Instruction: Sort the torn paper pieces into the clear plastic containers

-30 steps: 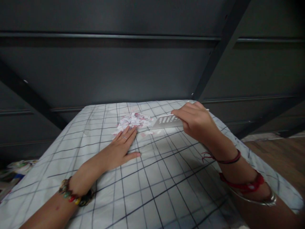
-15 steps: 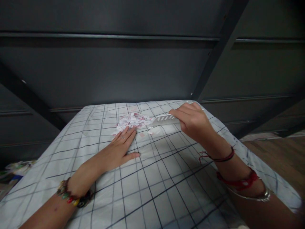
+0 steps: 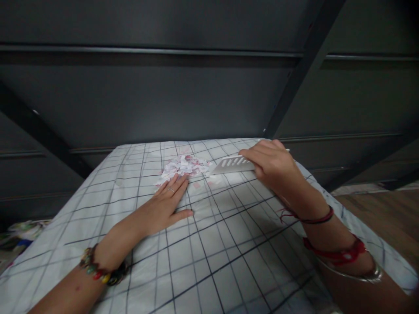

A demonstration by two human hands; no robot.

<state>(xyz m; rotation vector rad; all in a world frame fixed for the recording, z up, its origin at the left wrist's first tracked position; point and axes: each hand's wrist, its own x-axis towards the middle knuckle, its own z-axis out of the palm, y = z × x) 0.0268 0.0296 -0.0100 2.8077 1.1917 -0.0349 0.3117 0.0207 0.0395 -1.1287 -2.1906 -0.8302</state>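
A heap of torn paper scraps (image 3: 183,165), white with some pink, lies on the checked tablecloth (image 3: 209,244). My left hand (image 3: 166,205) rests flat on the cloth, fingers spread, its fingertips touching the near edge of the heap. In my right hand (image 3: 271,163) is a thin white piece with slanted slots (image 3: 231,164), probably plastic. Its left edge is low over the cloth, just right of the heap. My fingers wrap round its right part and hide most of that end. A few pinkish scraps lie below and beside the piece.
A dark grey panelled wall (image 3: 163,100) with metal bars stands right behind the table's far edge. Wooden floor (image 3: 386,213) shows at the right. Bags or packets (image 3: 28,229) are piled low at the left, beyond the table's edge.
My right hand has shifted slightly right with the slotted white piece, drawing it a little away from the heap. My left hand stays in nearly the same place.
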